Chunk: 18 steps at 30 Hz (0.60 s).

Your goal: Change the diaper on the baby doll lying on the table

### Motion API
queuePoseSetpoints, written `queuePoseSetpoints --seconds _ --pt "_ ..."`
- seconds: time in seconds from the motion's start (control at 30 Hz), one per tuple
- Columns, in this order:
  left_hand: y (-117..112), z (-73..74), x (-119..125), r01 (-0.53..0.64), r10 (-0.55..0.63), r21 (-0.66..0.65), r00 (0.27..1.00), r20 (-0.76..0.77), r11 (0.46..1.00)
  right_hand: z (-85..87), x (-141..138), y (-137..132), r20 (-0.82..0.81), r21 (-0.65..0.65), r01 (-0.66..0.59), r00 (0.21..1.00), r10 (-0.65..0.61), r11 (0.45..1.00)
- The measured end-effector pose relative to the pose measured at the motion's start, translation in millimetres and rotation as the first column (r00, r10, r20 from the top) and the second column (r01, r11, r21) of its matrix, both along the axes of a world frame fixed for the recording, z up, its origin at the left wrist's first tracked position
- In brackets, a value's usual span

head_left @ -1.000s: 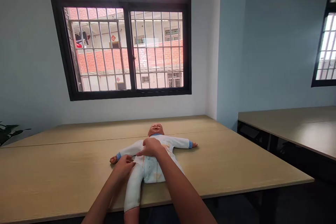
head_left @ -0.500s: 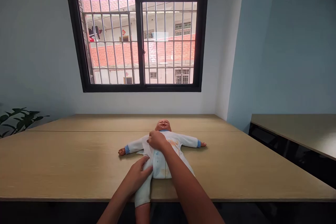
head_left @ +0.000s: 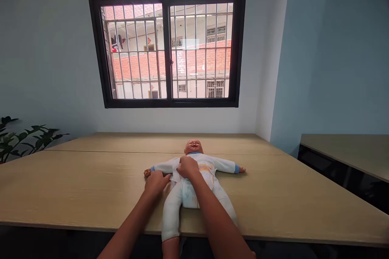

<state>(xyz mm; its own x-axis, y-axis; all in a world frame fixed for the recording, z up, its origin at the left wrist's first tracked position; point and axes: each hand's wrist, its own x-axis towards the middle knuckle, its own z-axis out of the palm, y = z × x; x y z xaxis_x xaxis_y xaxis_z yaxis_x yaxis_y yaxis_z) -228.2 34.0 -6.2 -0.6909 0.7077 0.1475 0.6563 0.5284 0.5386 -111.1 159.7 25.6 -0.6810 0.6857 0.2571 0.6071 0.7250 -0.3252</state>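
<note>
A baby doll (head_left: 194, 147) in a white outfit with blue cuffs lies on its back, its head away from me and its arms spread. Its near leg (head_left: 172, 214) hangs past the table's front edge. A white printed diaper (head_left: 190, 196) covers its middle. My right hand (head_left: 187, 166) is closed in a pinch on the diaper's upper edge at the doll's left-hand side in view; its fingertips are partly hidden. Beside the doll's waist, my left hand (head_left: 156, 182) has thumb and finger together at the diaper's side flap (head_left: 175, 177).
The wooden table (head_left: 100, 186) has a seam running across it and a front edge close to me. A leafy plant (head_left: 30, 137) stands at the left. Another table (head_left: 343, 149) is at the right. Ahead is a barred window (head_left: 168, 48).
My left hand has moved up from the doll's thigh to the diaper's side flap. My right hand stays at the diaper's upper edge. The view has shifted slightly left.
</note>
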Motion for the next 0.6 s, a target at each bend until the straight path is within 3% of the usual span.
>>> queuePoseSetpoints --seconds 0.13,0.33,0.47,0.6 --pt "19 -5.2 -6 -0.019 0.021 -0.068 0.999 0.029 0.998 0.1 2 -1 -0.014 -0.005 -0.002 1.000 0.002 1.000" --pt "35 -11.5 -18 0.080 -0.048 -0.154 0.978 0.205 0.985 -3.1 1 0 -0.029 0.001 -0.007 1.000 0.007 1.000" --pt "37 -10.8 -19 0.141 -0.099 -0.087 0.922 0.374 0.986 -4.6 0 1 -0.025 0.003 -0.023 0.999 0.023 1.000" --pt "34 -10.3 -15 0.130 -0.149 0.073 0.840 0.521 0.989 -4.8 0 1 -0.010 0.008 -0.022 1.000 0.022 1.000"
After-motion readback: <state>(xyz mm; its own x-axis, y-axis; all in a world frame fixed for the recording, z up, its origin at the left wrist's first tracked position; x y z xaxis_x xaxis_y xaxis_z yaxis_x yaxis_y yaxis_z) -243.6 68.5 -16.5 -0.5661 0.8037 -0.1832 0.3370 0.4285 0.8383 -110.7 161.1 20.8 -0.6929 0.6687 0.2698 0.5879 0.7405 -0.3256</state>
